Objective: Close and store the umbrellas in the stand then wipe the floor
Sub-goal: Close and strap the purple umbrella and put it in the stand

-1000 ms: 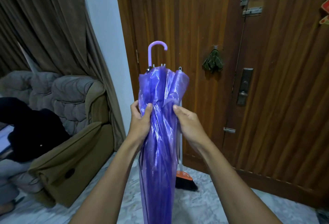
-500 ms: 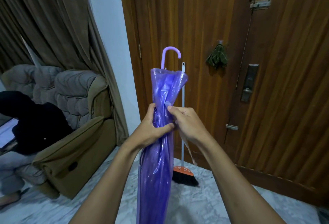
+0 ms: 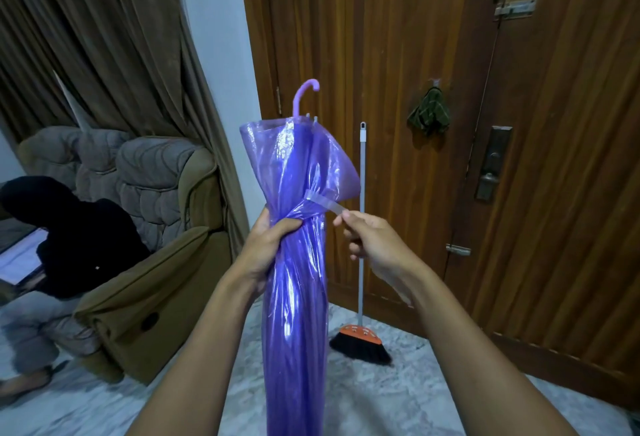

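A translucent purple umbrella (image 3: 294, 297) stands folded and upright in front of me, its lilac hooked handle (image 3: 304, 93) at the top. My left hand (image 3: 266, 248) grips the bunched canopy about a third of the way down. My right hand (image 3: 370, 238) pinches the end of the clear closing strap (image 3: 323, 205), which is pulled out taut to the right from the canopy. The umbrella's lower end runs out of the frame. No umbrella stand is in view.
A broom (image 3: 361, 262) with an orange head leans against the wooden door (image 3: 519, 158) just right of the umbrella. A brown armchair (image 3: 145, 262) with a person in dark clothes sits at the left, beside brown curtains. The floor (image 3: 381, 401) is pale marble.
Both hands first squeezed the canopy together. My right hand has since let go of the canopy and drawn the strap out to the right. The umbrella's top has shifted slightly left.
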Action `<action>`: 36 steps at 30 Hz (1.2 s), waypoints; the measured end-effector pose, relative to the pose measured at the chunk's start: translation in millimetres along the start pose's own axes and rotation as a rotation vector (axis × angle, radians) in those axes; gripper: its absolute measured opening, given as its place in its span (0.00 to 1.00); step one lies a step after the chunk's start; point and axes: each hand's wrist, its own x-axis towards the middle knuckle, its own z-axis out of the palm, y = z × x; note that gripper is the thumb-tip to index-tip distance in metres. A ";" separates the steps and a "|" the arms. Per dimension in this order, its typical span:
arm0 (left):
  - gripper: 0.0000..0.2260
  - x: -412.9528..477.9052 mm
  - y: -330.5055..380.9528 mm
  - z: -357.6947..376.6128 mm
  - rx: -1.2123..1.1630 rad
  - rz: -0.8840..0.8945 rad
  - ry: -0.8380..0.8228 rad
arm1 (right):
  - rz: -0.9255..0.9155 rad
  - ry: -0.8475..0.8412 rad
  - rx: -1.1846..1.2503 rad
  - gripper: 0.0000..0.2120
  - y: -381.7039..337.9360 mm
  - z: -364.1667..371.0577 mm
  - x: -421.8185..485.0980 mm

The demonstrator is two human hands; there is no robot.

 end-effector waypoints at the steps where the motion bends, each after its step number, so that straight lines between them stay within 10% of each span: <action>1: 0.17 -2.5 -0.1 0.8 -0.038 -0.009 -0.025 | 0.044 0.018 0.064 0.15 0.5 2.9 1.0; 10: 0.10 -9.5 -9.3 7.5 -0.115 -0.115 0.001 | 0.075 0.039 0.382 0.12 -10.5 24.9 2.5; 18: 0.18 -10.5 -3.3 15.9 0.472 0.061 0.178 | -0.062 0.166 0.096 0.19 -6.4 23.7 1.8; 26: 0.26 -20.3 1.6 29.2 0.895 0.145 -0.007 | -0.248 0.162 -0.118 0.26 -10.5 28.4 -7.0; 36: 0.41 -19.6 8.0 17.3 0.838 -0.024 -0.306 | -0.265 0.132 -0.195 0.19 -0.4 26.3 -9.1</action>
